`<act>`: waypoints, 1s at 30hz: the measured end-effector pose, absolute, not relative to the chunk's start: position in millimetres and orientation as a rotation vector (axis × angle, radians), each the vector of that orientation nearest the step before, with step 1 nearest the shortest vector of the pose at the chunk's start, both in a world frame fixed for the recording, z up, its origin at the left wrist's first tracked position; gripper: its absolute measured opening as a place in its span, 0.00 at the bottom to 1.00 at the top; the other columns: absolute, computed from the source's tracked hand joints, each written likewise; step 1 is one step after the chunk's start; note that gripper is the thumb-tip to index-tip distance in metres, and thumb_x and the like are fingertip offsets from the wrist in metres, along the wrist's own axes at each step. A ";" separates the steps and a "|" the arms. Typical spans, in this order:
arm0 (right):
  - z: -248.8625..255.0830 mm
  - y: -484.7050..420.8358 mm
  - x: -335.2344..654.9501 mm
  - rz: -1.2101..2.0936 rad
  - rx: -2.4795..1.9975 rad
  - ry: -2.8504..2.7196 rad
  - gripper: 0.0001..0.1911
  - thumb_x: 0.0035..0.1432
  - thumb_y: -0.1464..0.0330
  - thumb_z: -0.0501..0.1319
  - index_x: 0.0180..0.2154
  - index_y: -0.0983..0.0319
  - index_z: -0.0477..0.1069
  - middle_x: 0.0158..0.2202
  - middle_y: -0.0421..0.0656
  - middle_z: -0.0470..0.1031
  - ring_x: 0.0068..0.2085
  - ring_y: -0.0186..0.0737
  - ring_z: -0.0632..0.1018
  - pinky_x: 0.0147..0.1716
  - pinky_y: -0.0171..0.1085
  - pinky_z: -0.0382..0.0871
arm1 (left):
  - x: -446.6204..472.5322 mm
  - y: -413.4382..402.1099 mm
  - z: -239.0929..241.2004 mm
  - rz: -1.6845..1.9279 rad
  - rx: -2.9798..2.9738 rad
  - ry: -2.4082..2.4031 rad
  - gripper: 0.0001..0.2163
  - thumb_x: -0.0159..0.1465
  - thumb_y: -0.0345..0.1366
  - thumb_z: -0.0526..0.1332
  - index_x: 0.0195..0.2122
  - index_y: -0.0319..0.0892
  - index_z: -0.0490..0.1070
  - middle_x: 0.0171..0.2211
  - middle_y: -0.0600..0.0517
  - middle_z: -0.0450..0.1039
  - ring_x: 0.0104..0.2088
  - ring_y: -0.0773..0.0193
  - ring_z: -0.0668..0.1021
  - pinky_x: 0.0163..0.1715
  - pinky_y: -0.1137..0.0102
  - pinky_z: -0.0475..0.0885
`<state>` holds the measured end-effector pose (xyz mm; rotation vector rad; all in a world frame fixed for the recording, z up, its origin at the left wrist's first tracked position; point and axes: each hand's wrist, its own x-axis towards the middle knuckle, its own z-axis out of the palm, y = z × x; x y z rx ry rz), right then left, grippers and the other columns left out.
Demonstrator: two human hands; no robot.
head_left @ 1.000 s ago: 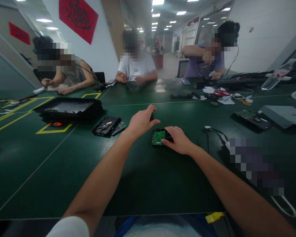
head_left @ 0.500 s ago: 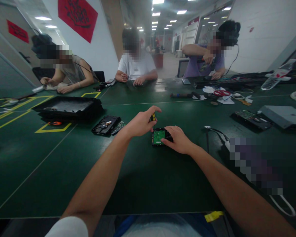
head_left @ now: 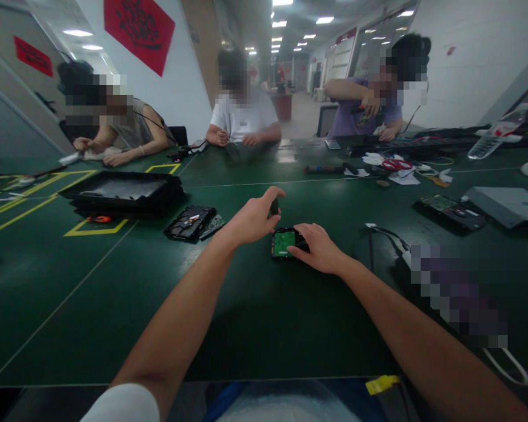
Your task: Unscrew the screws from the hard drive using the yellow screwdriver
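A hard drive (head_left: 283, 243) lies on the green table (head_left: 255, 316) with its green circuit board facing up. My right hand (head_left: 319, 249) rests on its right side, fingers laid over it and holding it down. My left hand (head_left: 253, 218) is closed round the dark handle of a small screwdriver (head_left: 273, 207), held upright just above the drive's far left corner. The tool's tip is hidden behind my fingers.
Another opened drive with a loose board (head_left: 190, 223) lies to the left, beside a stack of black trays (head_left: 122, 193). At right sit a drive (head_left: 451, 212), a grey box (head_left: 508, 205) and white cables (head_left: 387, 237). Three people work across the table.
My left hand has turned slightly on the screwdriver handle above the drive; the yellow mark seen on it half a second ago is hidden now. My right hand has stayed on the drive.
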<state>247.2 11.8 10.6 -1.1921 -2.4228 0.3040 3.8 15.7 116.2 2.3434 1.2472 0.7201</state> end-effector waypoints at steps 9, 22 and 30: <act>5.5 13.9 248.4 0.329 -1.198 -2.407 0.36 0.69 0.44 0.58 0.67 0.61 0.66 0.65 0.55 0.72 0.68 0.63 0.70 0.71 0.65 0.55 | 13.0 10.9 123.6 0.614 2.535 1.664 0.24 0.68 0.44 0.69 0.63 0.47 0.67 0.36 0.47 0.80 0.37 0.48 0.84 0.39 0.62 0.76; 7.8 12.6 247.5 0.316 -1.187 -2.414 0.35 0.68 0.46 0.60 0.66 0.62 0.67 0.65 0.55 0.73 0.67 0.62 0.71 0.70 0.63 0.57 | 13.6 8.2 125.4 0.673 2.429 1.540 0.23 0.68 0.39 0.70 0.62 0.47 0.68 0.38 0.51 0.83 0.25 0.61 0.81 0.36 0.67 0.76; 9.3 12.1 247.8 0.324 -1.210 -2.418 0.36 0.69 0.45 0.58 0.67 0.62 0.66 0.65 0.55 0.73 0.67 0.62 0.71 0.70 0.63 0.55 | 9.8 9.4 119.3 0.733 2.285 1.250 0.27 0.68 0.28 0.62 0.67 0.46 0.58 0.48 0.48 0.81 0.27 0.66 0.83 0.32 0.71 0.76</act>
